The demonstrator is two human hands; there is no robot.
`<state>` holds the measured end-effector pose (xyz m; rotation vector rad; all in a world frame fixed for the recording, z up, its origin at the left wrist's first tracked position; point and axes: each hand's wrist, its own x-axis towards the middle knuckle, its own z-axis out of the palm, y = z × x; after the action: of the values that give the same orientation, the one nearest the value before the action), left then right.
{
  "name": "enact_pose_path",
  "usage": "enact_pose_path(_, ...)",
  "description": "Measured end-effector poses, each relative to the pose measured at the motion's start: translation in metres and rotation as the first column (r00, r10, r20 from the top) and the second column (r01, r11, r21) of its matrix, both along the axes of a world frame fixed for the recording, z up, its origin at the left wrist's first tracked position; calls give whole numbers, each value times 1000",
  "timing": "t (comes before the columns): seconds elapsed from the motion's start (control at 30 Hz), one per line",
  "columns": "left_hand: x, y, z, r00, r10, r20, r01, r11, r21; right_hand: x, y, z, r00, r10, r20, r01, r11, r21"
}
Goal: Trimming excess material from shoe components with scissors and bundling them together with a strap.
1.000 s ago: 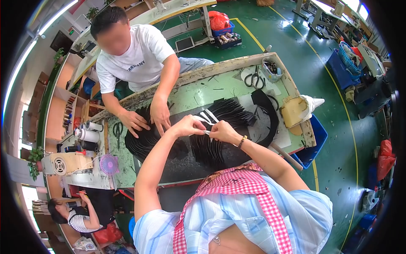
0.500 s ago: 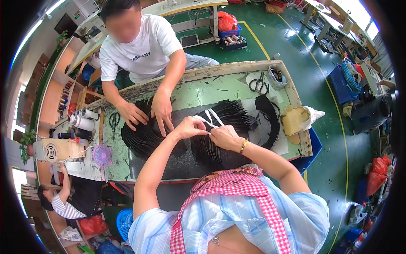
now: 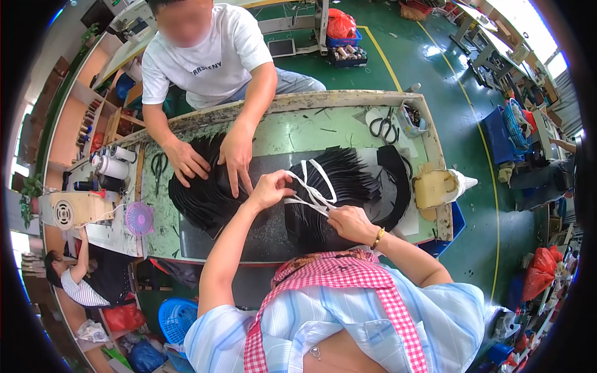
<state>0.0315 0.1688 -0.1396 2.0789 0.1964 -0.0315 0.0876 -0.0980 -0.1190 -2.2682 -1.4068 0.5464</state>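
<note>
A narrow white strip (image 3: 320,198), looped and crossed over itself, stretches between my two hands. The fingers of my left hand (image 3: 270,191) pinch one end of it. My right hand (image 3: 353,224) grips the strip farther right. Beneath it lies a fanned stack of black flat pieces (image 3: 351,177), their material hard to tell. To the left, a second black stack (image 3: 202,205) has both hands of a co-worker (image 3: 236,158) resting on it. A dark board (image 3: 261,239) underlies the stacks.
Black scissors (image 3: 384,128) lie at the back right beside a small container (image 3: 415,119), with another pair (image 3: 159,168) at the left. A curved black piece (image 3: 398,186) and a yellowish bottle with a white nozzle (image 3: 435,188) are at the right. A raised wooden edge (image 3: 280,102) rims the table.
My right hand has moved right and slightly down, away from my left. More of the white strip shows, spread in longer loops between them. The co-worker's hands stay on the left stack.
</note>
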Motion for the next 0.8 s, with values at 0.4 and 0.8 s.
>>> enact_pose_path(0.4, 10, -32, -10, 922, -18, 387, -216, 804, 554, 1, 11, 5, 957, 253, -144, -152, 856, 494)
enact_pose_path(0.8, -11, -45, 48, 938, -343, 53, 276, 832, 481, -6, 17, 4, 884, 129, -449, 136, 849, 511)
